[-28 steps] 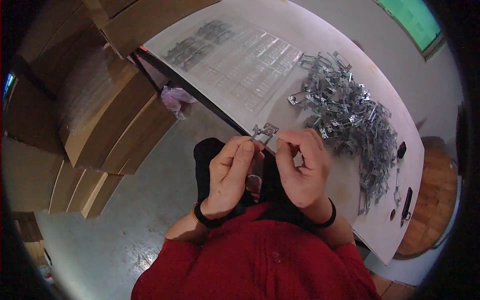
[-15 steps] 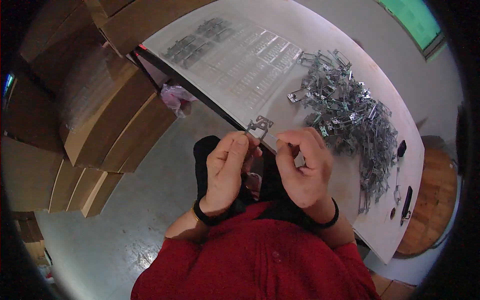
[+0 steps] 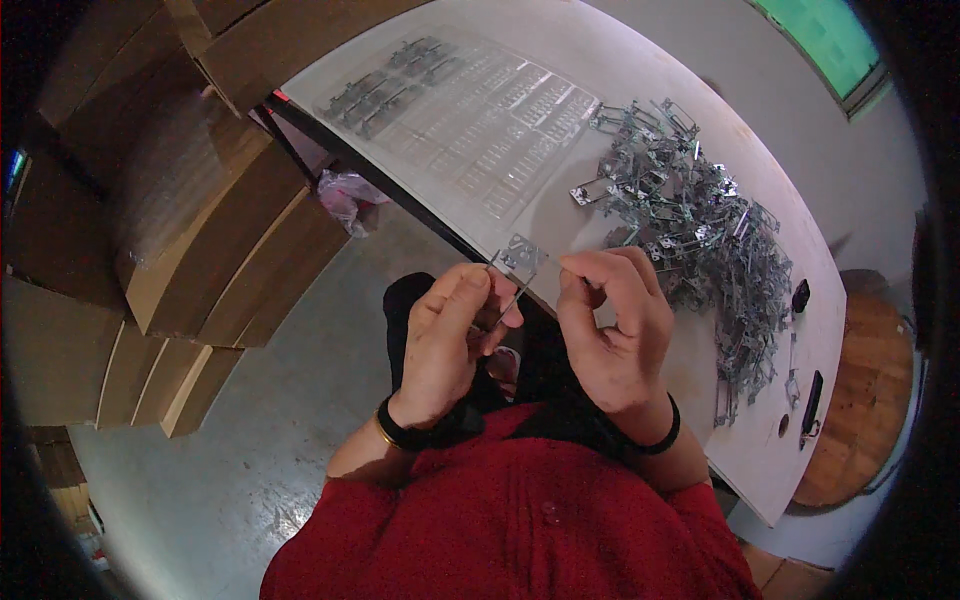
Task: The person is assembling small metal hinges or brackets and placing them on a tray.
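Observation:
Both hands are raised over my lap at the near edge of a white table [image 3: 640,90]. My left hand [image 3: 447,338] pinches the lower end of a small flat metal bracket [image 3: 518,262], whose perforated head sticks up between the hands. My right hand [image 3: 614,325] is curled beside it, thumb and forefinger touching the bracket's upper right edge. A large heap of similar metal brackets [image 3: 700,225] lies on the table just beyond my right hand. A clear plastic tray [image 3: 470,120] with rows of slots lies further left, several brackets set in its far end.
Stacked brown cardboard boxes [image 3: 180,220] fill the left side. A crumpled plastic bag [image 3: 345,195] lies on the grey concrete floor under the table. Two small dark objects [image 3: 806,390] rest near the table's right edge, beside a wooden stool [image 3: 865,400].
The bracket has risen from between my fingers and now stands higher, its head clear above the hands. Both hands shifted slightly upward toward the table edge.

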`<state>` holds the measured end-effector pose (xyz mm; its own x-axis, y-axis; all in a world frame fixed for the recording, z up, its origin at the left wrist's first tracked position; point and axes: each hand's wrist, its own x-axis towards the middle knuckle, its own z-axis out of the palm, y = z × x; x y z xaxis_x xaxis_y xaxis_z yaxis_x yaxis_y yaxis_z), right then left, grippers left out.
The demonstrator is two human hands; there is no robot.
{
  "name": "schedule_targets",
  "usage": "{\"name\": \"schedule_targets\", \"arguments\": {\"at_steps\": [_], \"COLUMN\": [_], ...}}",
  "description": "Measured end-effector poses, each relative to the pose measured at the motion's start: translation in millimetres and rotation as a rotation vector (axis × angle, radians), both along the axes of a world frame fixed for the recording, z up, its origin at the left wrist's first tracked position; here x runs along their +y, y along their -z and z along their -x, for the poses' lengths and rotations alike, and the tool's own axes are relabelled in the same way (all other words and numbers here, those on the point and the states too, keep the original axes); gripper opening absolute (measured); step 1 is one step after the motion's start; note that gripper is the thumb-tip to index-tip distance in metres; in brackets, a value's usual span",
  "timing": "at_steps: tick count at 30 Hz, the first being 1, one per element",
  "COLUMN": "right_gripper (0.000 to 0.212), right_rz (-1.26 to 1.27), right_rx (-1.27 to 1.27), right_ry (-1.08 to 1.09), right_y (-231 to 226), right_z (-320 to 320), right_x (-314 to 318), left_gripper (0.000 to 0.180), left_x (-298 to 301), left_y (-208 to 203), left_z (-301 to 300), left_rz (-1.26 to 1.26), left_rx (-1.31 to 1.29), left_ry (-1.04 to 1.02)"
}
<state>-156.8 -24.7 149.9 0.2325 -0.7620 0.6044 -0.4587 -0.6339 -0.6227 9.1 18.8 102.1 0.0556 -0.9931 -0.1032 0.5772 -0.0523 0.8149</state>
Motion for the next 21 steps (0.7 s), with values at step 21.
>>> {"name": "schedule_targets", "arguments": {"at_steps": [21], "right_gripper": [0.025], "right_rz": [0.065], "right_rx": [0.021], "right_ry": [0.016], "right_y": [5.3], "right_z": [-2.6], "right_x": [-1.5], "left_gripper": [0.031], "left_x": [7.6], "left_y": [-0.6], "left_z": [5.6], "left_rz": [0.044], "left_rx": [-0.227], "left_ry": [-0.085]}}
